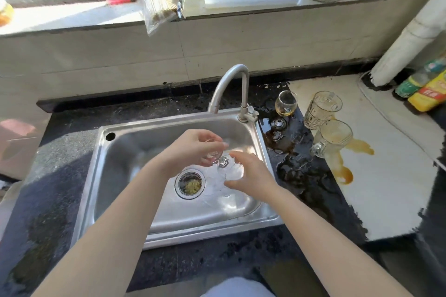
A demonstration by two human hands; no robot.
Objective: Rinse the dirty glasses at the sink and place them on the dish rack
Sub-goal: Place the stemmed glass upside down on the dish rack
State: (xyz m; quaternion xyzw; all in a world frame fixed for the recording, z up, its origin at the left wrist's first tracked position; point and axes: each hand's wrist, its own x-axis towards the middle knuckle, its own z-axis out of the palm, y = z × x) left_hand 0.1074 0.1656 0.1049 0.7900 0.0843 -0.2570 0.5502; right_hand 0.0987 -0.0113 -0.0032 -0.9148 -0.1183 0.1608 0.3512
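Both hands over sink [125, 152] on one clear glass [217, 158]: L hand [193, 149] pinches the end at 10 o'clock, R hand [253, 176] curls round the end at 4, so long axis runs approx 10 to 4. Too blurred to tell rim from base. Tap [237, 84] at 12, flow not visible. Dirty ones left, stem glass [286, 103], mug [322, 109], 2nd mug [331, 137], stand at 2 o'clock, R hand nearer. Dish rack not in view, so drop-off direction unknown.

Over the sink [135, 142], left hand [193, 149] and right hand [252, 177] grip what looks like a clear glass [233, 171]; stained glasses [322, 109] stand beside.
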